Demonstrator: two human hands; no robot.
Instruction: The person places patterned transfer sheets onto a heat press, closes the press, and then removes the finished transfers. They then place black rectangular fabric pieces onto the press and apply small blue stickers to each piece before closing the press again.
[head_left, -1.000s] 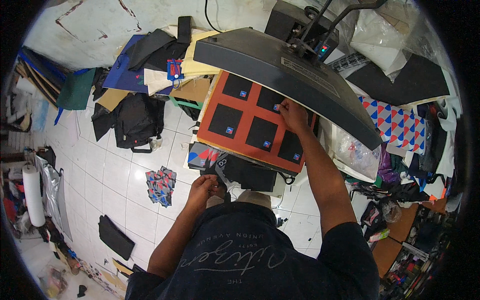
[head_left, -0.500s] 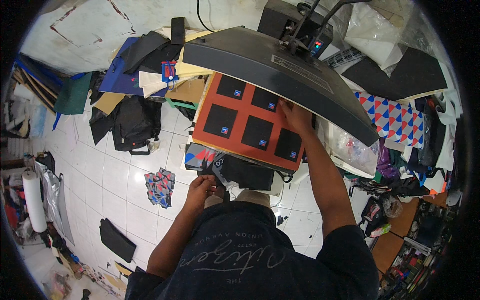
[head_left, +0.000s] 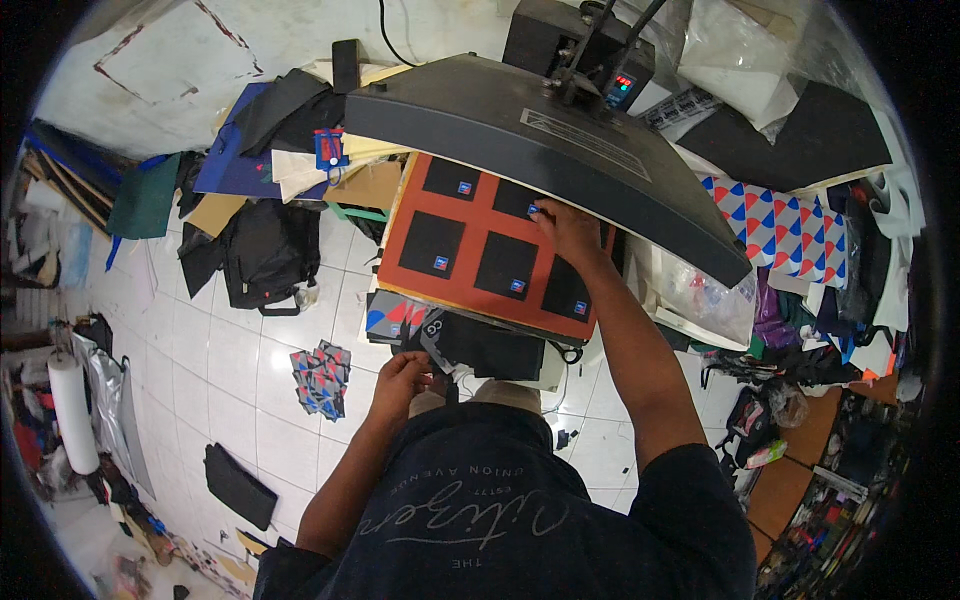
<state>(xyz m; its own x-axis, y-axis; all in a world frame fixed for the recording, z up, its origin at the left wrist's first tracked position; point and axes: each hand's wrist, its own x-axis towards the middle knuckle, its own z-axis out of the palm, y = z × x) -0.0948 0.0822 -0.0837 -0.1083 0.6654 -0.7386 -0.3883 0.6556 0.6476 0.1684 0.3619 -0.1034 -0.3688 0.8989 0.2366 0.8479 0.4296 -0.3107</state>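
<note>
Several black fabric squares (head_left: 431,243), each with a small blue-and-red logo patch near one corner, lie on the orange-red pad (head_left: 470,240) of a heat press. My right hand (head_left: 570,232) reaches under the raised dark upper plate (head_left: 540,130). Its fingers are drawn together, the tips at the logo of the upper middle square (head_left: 514,197); anything pinched there is too small to make out. Low in front of the press, my left hand (head_left: 402,378) has its fingers closed beside a dark, pointed piece (head_left: 436,358). What it grips is unclear.
Printed grey, red and blue pieces (head_left: 392,314) and black fabric (head_left: 490,348) sit below the pad's near edge. A pile of patterned cut pieces (head_left: 321,380) lies on the tiled floor. A black bag (head_left: 268,250) rests left of the press; a clear plastic bag (head_left: 705,300) is to its right.
My right hand has shifted left across the pad, from the right side of the upper middle square to its logo. My left hand stays nearly in place. The view has shifted slightly.
</note>
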